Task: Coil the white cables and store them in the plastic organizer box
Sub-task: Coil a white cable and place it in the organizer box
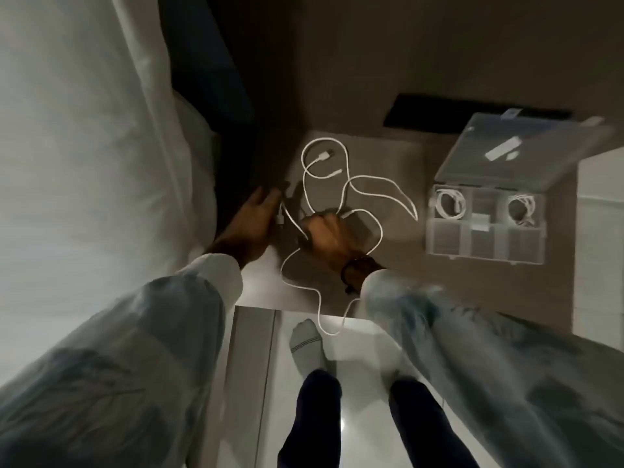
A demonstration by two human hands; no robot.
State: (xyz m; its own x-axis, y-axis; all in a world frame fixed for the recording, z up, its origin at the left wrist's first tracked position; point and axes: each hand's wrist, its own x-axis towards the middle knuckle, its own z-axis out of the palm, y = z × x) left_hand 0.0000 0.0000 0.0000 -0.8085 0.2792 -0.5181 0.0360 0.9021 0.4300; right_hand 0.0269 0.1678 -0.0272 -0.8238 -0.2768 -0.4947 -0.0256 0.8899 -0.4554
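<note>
White cables (341, 184) lie loose and tangled on the low brown table top, one loop hanging over the front edge. My left hand (251, 219) pinches a cable end with its plug at the table's left edge. My right hand (326, 236) is closed over the cable near the middle of the tangle. To the right stands the clear plastic organizer box (486, 244), lid open and tilted back. Two coiled white cables (449, 205) rest in its far compartments.
A bed with white bedding (84, 146) fills the left side. A dark flat object (472, 119) lies behind the box. White tiles (597, 238) are at the right. My socked foot (307, 346) and legs stand on the glossy floor below the table edge.
</note>
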